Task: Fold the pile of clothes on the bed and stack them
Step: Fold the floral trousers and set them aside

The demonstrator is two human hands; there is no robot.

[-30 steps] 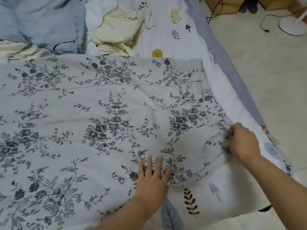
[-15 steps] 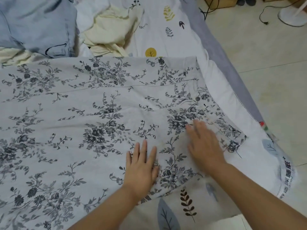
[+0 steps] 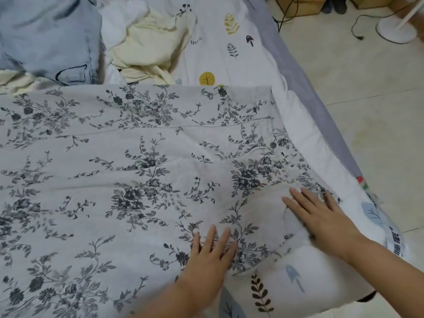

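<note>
Right hand (image 3: pixel 321 220) slid back down the floral trousers (image 3: pixel 137 168); both hands flat, gripping nothing.
Smoothing step, left hand (image 3: pixel 210 255) pressing too; folding comes next, I'd guess.

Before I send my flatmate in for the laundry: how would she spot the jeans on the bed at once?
Start at the big floral garment spread across the bed, which both hands press flat. Look past its far edge to the bed's far left corner, where the jeans lie crumpled. They are the only pale blue denim there, with a stitched pocket, beside the cream clothes.
</note>
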